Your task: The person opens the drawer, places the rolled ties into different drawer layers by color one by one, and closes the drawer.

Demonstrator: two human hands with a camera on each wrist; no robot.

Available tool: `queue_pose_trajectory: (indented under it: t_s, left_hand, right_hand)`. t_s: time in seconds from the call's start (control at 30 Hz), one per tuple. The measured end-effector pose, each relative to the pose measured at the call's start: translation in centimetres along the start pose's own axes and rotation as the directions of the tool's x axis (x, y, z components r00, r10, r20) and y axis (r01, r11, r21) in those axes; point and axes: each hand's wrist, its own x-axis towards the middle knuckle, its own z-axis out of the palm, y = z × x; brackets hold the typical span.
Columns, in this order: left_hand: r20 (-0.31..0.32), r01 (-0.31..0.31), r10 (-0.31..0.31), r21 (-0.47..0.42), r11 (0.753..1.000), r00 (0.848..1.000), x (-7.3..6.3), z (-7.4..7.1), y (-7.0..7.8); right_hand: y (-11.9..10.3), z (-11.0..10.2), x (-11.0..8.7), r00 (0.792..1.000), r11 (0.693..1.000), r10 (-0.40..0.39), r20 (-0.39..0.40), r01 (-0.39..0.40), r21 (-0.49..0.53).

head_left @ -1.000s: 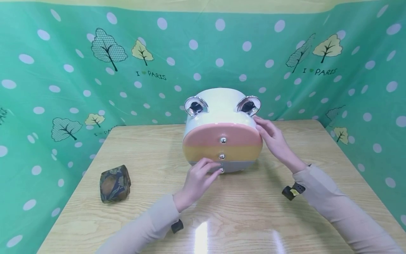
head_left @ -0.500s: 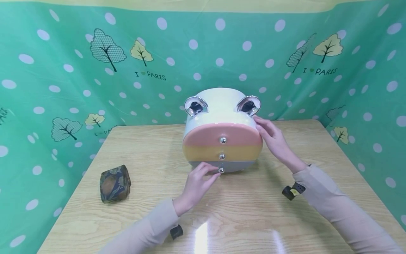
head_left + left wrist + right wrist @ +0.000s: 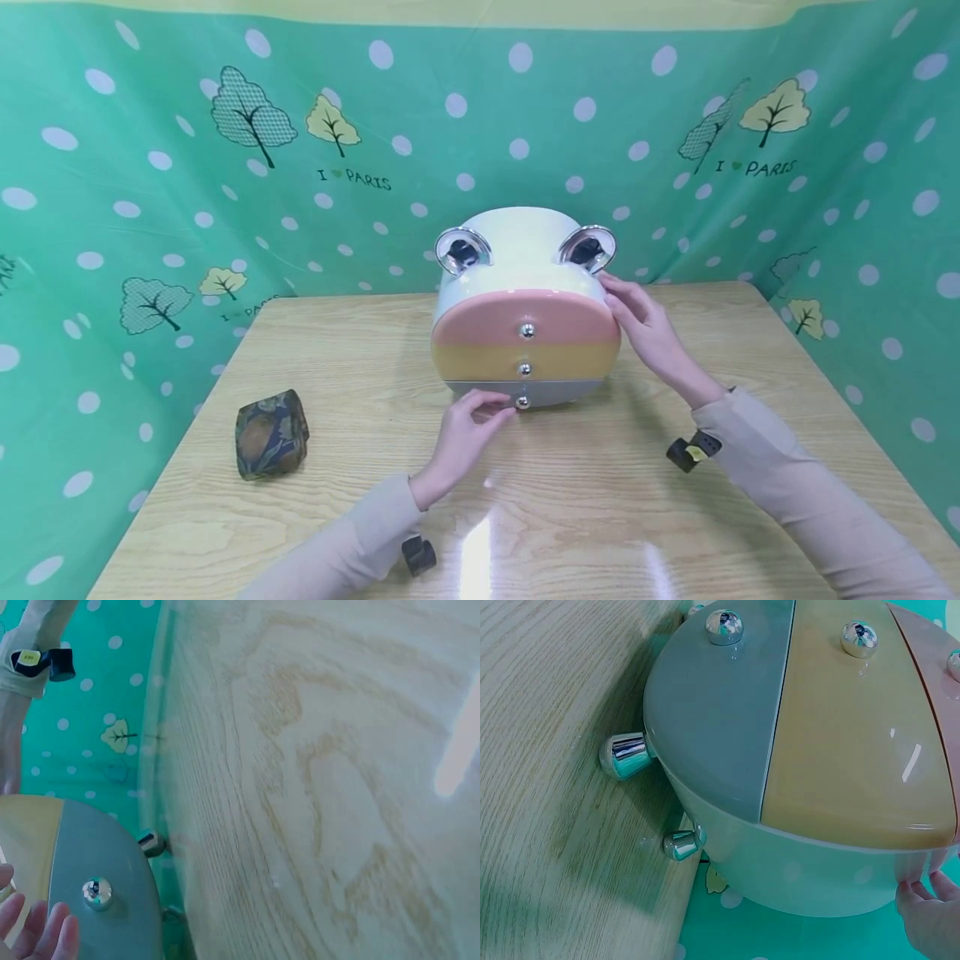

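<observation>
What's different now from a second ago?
The left hand has shifted slightly down and left in the head view, so its fingertips cover less of the bottom knob; I can't tell whether it had gripped the knob. The right hand stayed at the side of the box. The box and the patterned pouch haven't visibly moved.

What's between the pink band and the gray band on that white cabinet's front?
A yellow band with one silver knob lies between the pink band and the gray band; the head view shows it.
</observation>
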Motion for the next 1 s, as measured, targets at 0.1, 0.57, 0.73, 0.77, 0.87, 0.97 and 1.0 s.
queue_pose_trajectory:
  t_s: [0.1,0.57,0.73,0.77,0.87,0.97,1.0]
  left_hand:
    - [0.021,0.089,-0.088,-0.064,0.994,0.996,0.35,0.16,-0.09]
    - [0.070,0.320,-0.314,-0.278,0.906,0.947,0.15,0.58,-0.17]
    - [0.075,0.358,-0.354,-0.326,0.875,0.932,0.12,0.75,-0.24]
    - [0.077,0.364,-0.360,-0.336,0.869,0.930,0.13,0.78,-0.24]
    - [0.084,0.380,-0.376,-0.355,0.854,0.923,0.17,0.82,-0.28]
    - [0.094,0.404,-0.400,-0.378,0.833,0.912,0.29,0.94,-0.52]
    - [0.096,0.413,-0.409,-0.383,0.826,0.908,0.33,0.98,-0.64]
  right_hand:
    - [0.18,-0.12,0.38,1.000,1.000,-0.001,0.005,0.001,0.004]
    - [-0.14,-0.04,0.21,1.000,1.000,0.007,-0.009,-0.007,-0.005]
    - [-0.19,-0.04,0.21,1.000,1.000,0.000,-0.009,0.000,-0.005]
    - [-0.20,-0.04,0.21,1.000,1.000,-0.001,-0.009,0.001,-0.005]
    - [-0.19,-0.03,0.24,1.000,1.000,-0.002,-0.008,0.002,-0.004]
    - [-0.08,-0.06,0.28,1.000,1.000,-0.006,-0.006,0.006,-0.008]
    - [-0.06,-0.07,0.30,1.000,1.000,-0.006,-0.006,0.006,-0.009]
